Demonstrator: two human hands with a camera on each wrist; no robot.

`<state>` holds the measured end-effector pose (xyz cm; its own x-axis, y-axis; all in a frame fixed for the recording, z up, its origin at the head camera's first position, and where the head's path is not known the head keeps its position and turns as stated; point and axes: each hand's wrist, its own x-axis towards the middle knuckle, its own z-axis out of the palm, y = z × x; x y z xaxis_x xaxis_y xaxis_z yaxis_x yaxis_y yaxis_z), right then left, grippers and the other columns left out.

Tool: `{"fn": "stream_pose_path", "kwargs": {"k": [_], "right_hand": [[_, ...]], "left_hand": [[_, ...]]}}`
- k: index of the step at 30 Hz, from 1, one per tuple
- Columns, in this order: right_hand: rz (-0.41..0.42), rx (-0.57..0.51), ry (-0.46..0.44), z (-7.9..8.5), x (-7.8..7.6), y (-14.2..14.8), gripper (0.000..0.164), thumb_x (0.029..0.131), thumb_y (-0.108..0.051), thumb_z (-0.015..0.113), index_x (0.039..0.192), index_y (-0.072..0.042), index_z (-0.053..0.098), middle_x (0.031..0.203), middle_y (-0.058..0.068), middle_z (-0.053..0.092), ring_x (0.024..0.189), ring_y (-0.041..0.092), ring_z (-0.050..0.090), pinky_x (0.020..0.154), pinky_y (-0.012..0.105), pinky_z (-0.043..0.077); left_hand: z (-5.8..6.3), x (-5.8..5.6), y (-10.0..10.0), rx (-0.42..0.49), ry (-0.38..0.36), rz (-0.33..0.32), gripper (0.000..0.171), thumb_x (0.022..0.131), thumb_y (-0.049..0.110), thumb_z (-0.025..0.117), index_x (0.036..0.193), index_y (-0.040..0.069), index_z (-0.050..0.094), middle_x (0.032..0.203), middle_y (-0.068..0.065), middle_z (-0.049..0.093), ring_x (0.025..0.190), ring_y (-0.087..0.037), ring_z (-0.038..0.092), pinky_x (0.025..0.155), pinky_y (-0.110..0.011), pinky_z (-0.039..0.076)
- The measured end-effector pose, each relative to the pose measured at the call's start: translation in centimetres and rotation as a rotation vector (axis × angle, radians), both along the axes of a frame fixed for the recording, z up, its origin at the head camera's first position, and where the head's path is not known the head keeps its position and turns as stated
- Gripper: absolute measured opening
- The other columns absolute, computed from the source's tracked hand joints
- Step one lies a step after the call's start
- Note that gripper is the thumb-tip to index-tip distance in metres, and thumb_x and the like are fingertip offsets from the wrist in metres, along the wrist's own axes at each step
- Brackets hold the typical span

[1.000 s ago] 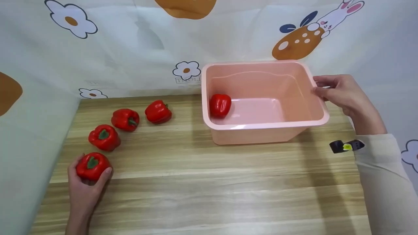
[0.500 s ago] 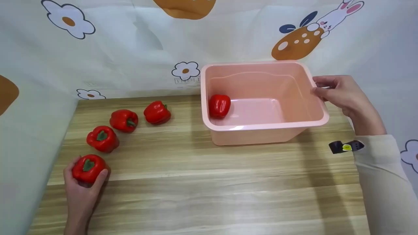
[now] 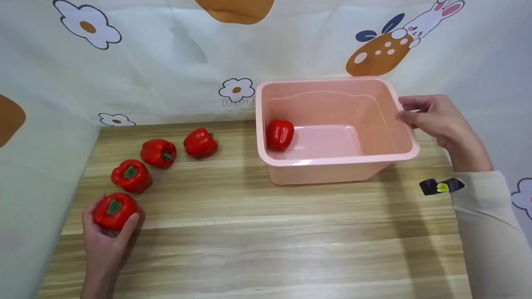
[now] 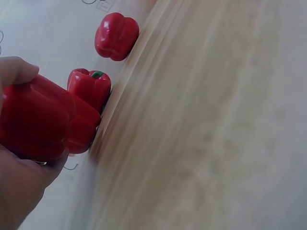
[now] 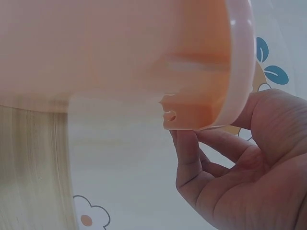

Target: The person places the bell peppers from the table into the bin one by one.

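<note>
My left hand (image 3: 102, 247) grips a red bell pepper (image 3: 116, 218), thumb on its right side and fingers around the left. It is at the near left of the table, green stem facing up. I cannot tell whether it touches the tabletop. In the left wrist view the same bell pepper (image 4: 33, 120) fills the hand. At the right, my right hand (image 3: 442, 120) pinches the rim of a pink plastic bin (image 3: 332, 161). The right wrist view shows the thumb and fingers at the bin's edge (image 5: 242, 62). Inside the bin, against its left wall, lies one red bell pepper (image 3: 280, 135).
Three more red bell peppers, a near one (image 3: 131, 176), a middle one (image 3: 158, 153) and a far one (image 3: 200, 143), curve from the held one toward the back. Behind the wooden table (image 3: 249, 241) hangs a patterned white sheet (image 3: 158, 62), close behind the bin.
The bell pepper in my left hand has shifted very slightly left and tilted a little. My right hand and the bin have stayed in place.
</note>
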<state>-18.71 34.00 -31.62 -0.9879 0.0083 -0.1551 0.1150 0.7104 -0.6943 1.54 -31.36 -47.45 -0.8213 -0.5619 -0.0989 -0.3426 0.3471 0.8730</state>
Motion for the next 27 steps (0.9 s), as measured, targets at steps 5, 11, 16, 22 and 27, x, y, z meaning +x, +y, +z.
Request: {"fn": "stream_pose_path", "kwargs": {"k": [5, 11, 16, 22, 27], "right_hand": [[0.004, -0.005, 0.008, 0.0, 0.0, 0.0, 0.057, 0.103, -0.032, 0.067, 0.150, -0.002, 0.057, 0.099, -0.023, 0.066, 0.080, 0.002, 0.065, 0.071, 0.014, 0.058], [0.002, -0.011, 0.012, -0.1, 0.0, 0.1, 0.057, 0.103, -0.032, 0.068, 0.150, -0.001, 0.057, 0.097, -0.025, 0.065, 0.079, 0.001, 0.065, 0.071, 0.014, 0.058], [-0.006, 0.000, -0.002, -0.1, -0.1, 0.0, 0.058, 0.103, -0.032, 0.067, 0.150, -0.001, 0.056, 0.108, -0.013, 0.070, 0.080, -0.001, 0.065, 0.072, 0.013, 0.057], [-0.006, 0.009, -0.018, -0.1, -0.2, 0.0, 0.059, 0.103, -0.033, 0.067, 0.152, -0.001, 0.055, 0.122, 0.004, 0.071, 0.081, -0.001, 0.066, 0.072, 0.013, 0.058], [-0.002, -0.003, -0.007, -0.1, -0.2, 0.1, 0.058, 0.103, -0.031, 0.068, 0.151, -0.001, 0.056, 0.108, -0.012, 0.069, 0.080, 0.000, 0.066, 0.072, 0.015, 0.059]], "left_hand": [[0.4, -0.1, 0.4, 0.010, 0.025, -0.014, 0.087, 0.095, 0.020, 0.079, 0.163, 0.028, 0.025, 0.162, 0.001, 0.037, 0.144, -0.012, 0.037, 0.093, -0.001, 0.045], [1.0, -0.4, 0.9, 0.153, 0.070, -0.026, 0.087, 0.093, 0.015, 0.081, 0.161, 0.027, 0.027, 0.157, 0.008, 0.038, 0.142, -0.012, 0.036, 0.089, 0.000, 0.047], [1.7, -1.0, 1.3, 0.207, 0.088, -0.048, 0.089, 0.091, 0.015, 0.083, 0.161, 0.028, 0.029, 0.157, 0.008, 0.039, 0.144, -0.014, 0.037, 0.091, 0.000, 0.048], [2.5, -1.8, 1.9, 0.203, 0.126, -0.107, 0.088, 0.091, 0.011, 0.083, 0.160, 0.026, 0.031, 0.162, 0.004, 0.036, 0.145, -0.015, 0.037, 0.093, -0.001, 0.048], [3.2, -2.2, 2.5, 0.142, 0.209, -0.172, 0.084, 0.090, 0.000, 0.079, 0.158, 0.020, 0.034, 0.161, 0.000, 0.037, 0.141, -0.013, 0.040, 0.095, -0.001, 0.048]]}}
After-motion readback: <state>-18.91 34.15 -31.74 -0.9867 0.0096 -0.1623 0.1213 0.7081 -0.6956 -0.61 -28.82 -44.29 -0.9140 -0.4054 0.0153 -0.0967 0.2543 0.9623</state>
